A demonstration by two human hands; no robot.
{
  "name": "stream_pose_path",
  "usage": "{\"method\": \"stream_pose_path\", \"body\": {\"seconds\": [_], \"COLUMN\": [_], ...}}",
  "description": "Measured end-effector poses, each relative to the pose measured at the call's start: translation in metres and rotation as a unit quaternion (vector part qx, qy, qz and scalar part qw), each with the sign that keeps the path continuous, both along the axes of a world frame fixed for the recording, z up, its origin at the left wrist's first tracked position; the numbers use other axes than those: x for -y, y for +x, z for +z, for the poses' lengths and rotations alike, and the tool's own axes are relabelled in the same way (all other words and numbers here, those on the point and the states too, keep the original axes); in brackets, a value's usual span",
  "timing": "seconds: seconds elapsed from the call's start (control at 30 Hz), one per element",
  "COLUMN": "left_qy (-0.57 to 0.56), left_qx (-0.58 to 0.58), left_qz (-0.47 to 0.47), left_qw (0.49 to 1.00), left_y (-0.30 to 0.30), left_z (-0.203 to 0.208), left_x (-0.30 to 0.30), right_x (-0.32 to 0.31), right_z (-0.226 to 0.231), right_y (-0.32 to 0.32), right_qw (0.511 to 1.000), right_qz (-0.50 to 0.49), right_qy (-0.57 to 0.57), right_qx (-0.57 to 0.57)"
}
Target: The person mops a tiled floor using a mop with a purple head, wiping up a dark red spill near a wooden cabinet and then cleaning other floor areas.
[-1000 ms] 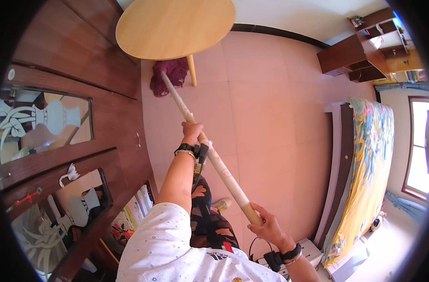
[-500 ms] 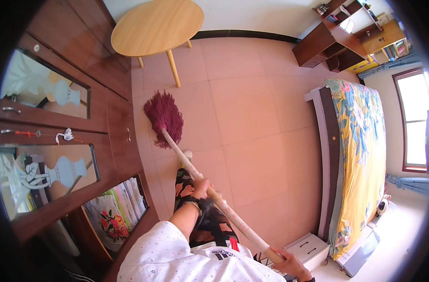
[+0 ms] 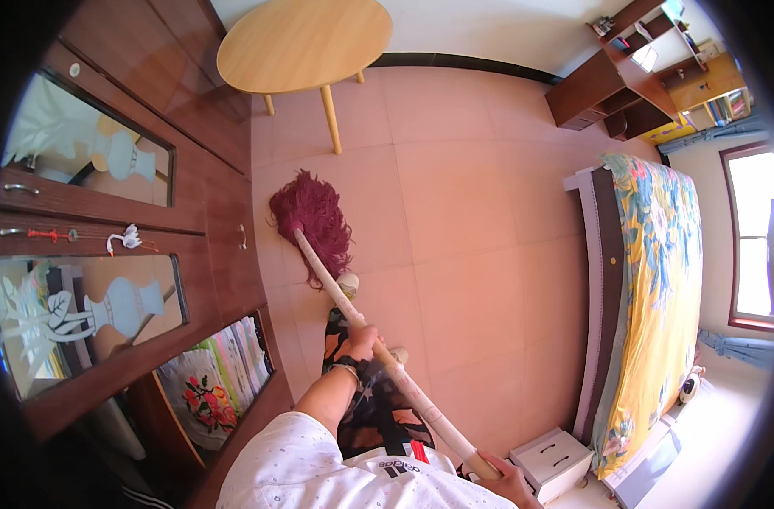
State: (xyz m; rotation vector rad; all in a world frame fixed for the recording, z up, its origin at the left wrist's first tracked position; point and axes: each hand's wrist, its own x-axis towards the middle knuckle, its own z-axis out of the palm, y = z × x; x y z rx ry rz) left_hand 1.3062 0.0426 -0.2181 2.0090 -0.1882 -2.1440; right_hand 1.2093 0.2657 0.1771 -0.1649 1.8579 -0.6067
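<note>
A mop with a dark red string head [image 3: 312, 222] and a long pale wooden handle [image 3: 378, 356] rests on the pink tiled floor beside the wooden wardrobe. My left hand [image 3: 363, 341] grips the handle about halfway up. My right hand [image 3: 507, 483] holds the handle's upper end at the lower edge of the picture. The mop head lies just ahead of my feet, close to the wardrobe's base.
A round light-wood table [image 3: 306, 42] stands at the far end. The dark wardrobe [image 3: 124, 254] with glass panels runs along the left. A bed with a flowered yellow cover [image 3: 659, 288] lies on the right, a small white drawer box [image 3: 552, 462] near its foot, shelves [image 3: 633, 76] beyond.
The mop head has been pulled back from under the round table toward me along the wardrobe. Both hands have drawn back and down with the handle.
</note>
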Motion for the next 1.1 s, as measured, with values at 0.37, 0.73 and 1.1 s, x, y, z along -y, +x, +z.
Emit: {"method": "stream_pose_path", "body": {"seconds": [0.37,0.73,1.1], "left_qy": [-0.128,-0.183,-0.133], "left_qx": [-0.001,0.050,0.069], "left_qz": [0.023,0.022,0.070], "left_qw": [0.992,0.982,0.986], "left_y": [-0.009,-0.030,-0.030], "left_z": [-0.016,-0.018,0.024], "left_x": [0.291,0.377,0.226], "right_x": [0.237,0.329,0.233], "right_z": [-0.069,-0.081,-0.015], "right_y": [-0.043,-0.069,-0.109], "right_qw": [0.983,0.969,0.930], "right_qz": [0.174,0.246,0.365], "right_qy": [-0.051,-0.022,0.035], "right_qx": [-0.041,0.001,-0.003]}}
